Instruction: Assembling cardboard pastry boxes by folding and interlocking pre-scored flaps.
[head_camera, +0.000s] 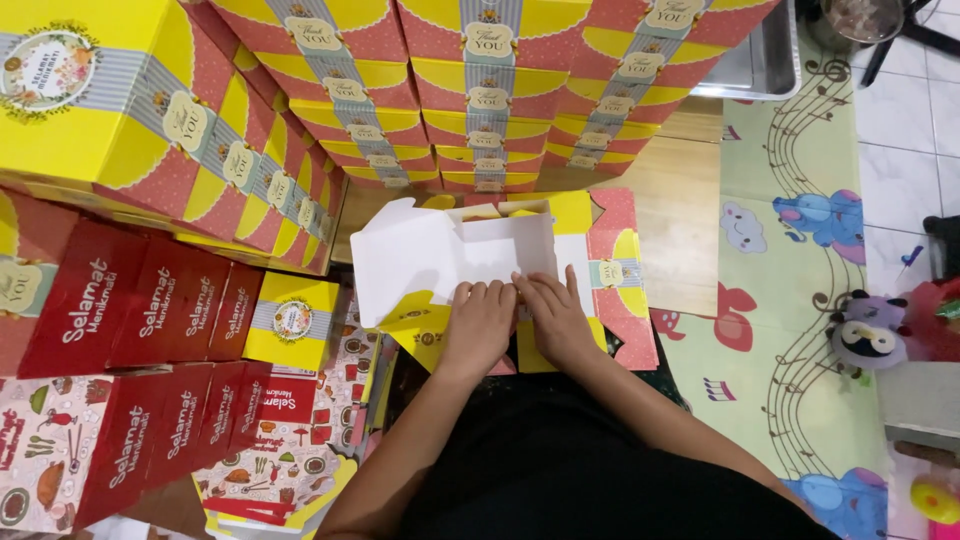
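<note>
A partly folded cardboard box (430, 255), white inside and yellow and pink outside, lies on the floor in front of me. My left hand (478, 322) presses its fingers flat on the near edge of the white panel. My right hand (555, 315) rests right beside it, fingers spread on the same fold. Both hands touch each other at the box's near side. A yellow and pink flap (625, 275) of the box sticks out to the right.
Stacks of finished yellow and pink boxes (490, 90) stand behind and at the left (150, 130). Red flat cartons (150, 310) lie at the left. A patterned play mat (790, 300), a plush toy (868, 335) and a metal tray (765, 60) are at the right.
</note>
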